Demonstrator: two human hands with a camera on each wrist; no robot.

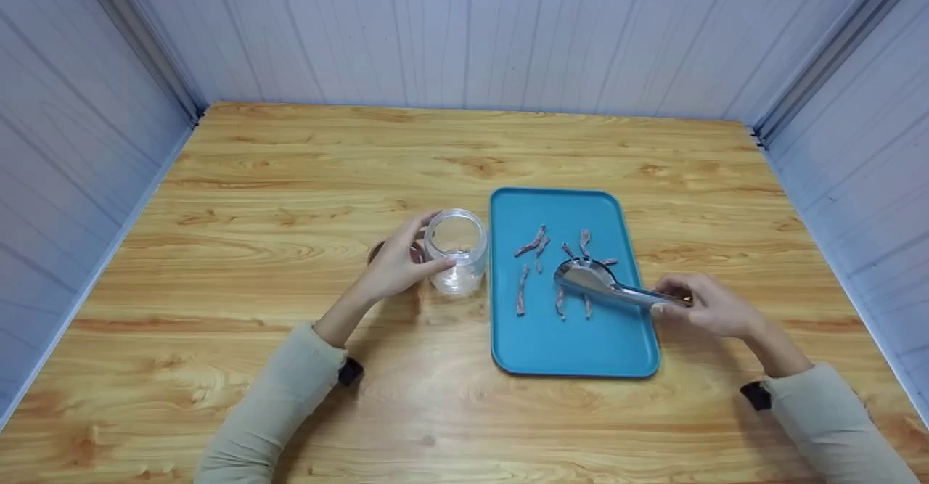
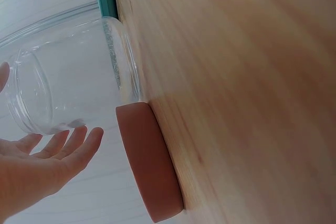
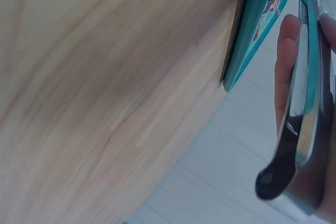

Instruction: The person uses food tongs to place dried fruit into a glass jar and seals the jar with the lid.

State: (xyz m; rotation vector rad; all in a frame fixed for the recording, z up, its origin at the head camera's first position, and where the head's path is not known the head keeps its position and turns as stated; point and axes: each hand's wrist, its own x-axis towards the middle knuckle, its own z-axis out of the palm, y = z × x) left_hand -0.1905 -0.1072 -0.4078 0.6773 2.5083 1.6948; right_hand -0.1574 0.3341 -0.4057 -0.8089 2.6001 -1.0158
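Note:
A clear, wide-mouthed jar stands upright on the table, just left of a blue tray. My left hand holds it near the mouth, thumb on the near side and fingers round the far side. Metal food tongs are in my right hand, gripped near the handle end. Their wide head hangs over the tray, above several thin reddish-brown, pale-coated strips. Whether the tongs pinch a strip is hard to tell. Some strips are partly hidden under the tongs.
A round reddish-brown lid lies on the wooden table beside the jar, mostly hidden by my left hand in the head view. Pale panelled walls enclose the table at the back and sides.

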